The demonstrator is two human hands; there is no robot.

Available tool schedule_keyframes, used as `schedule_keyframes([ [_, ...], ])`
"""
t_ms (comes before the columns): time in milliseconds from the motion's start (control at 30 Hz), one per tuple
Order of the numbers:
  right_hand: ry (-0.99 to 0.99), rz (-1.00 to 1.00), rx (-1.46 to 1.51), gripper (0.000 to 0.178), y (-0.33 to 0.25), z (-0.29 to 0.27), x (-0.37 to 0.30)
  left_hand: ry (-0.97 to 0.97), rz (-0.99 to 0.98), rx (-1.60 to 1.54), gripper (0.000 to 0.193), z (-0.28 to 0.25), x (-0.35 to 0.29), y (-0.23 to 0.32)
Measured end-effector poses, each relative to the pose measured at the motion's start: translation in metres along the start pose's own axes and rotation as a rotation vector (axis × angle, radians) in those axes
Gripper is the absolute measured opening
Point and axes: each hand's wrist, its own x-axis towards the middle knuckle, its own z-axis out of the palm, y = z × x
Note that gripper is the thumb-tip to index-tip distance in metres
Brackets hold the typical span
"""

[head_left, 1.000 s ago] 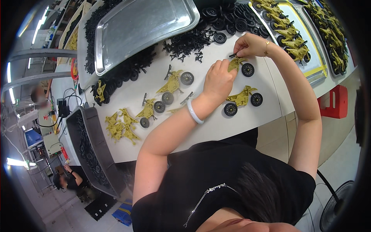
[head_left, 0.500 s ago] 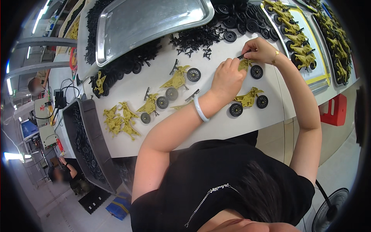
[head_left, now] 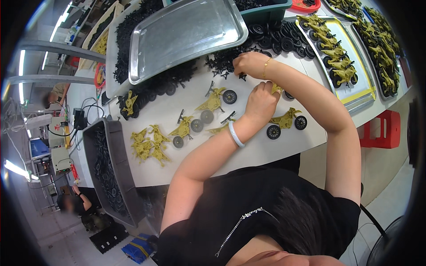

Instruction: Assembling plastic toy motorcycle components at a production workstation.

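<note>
My left hand (head_left: 262, 104), with a white bangle on the wrist, grips an olive toy motorcycle body (head_left: 277, 88) on the white table (head_left: 266, 150); a black wheel shows just beside it. My right hand (head_left: 248, 64), wearing a thin gold bracelet, reaches to the left with its fingers curled down into a scatter of small black parts (head_left: 222, 60). Whether it holds one is hidden. An assembled olive motorcycle with two black wheels (head_left: 286, 120) lies just in front of my left hand. Two more partly built ones (head_left: 215, 101) (head_left: 186, 127) lie further left.
A heap of bare olive bodies (head_left: 148, 144) lies at the left. An upturned metal tray (head_left: 186, 33) rests over black parts at the back. Loose black wheels (head_left: 275, 35), a yellow-rimmed tray (head_left: 359, 95) of finished motorcycles, a grey bin (head_left: 111, 173), a red stool (head_left: 381, 131).
My right hand has left the motorcycle held by my left hand and moved left and back to the black parts. My left hand stays on the olive body.
</note>
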Motion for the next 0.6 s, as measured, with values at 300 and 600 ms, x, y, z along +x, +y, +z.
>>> schedule_keyframes([
  [300,0.043,0.042,-0.078,0.010,-0.003,-0.011,-0.015,0.005,-0.017,-0.022,0.011,-0.004,0.000,-0.001],
  [600,0.367,0.685,0.651,0.019,-0.037,-0.024,-0.153,-0.023,-0.053,-0.217,0.018,-0.009,0.011,-0.005],
])
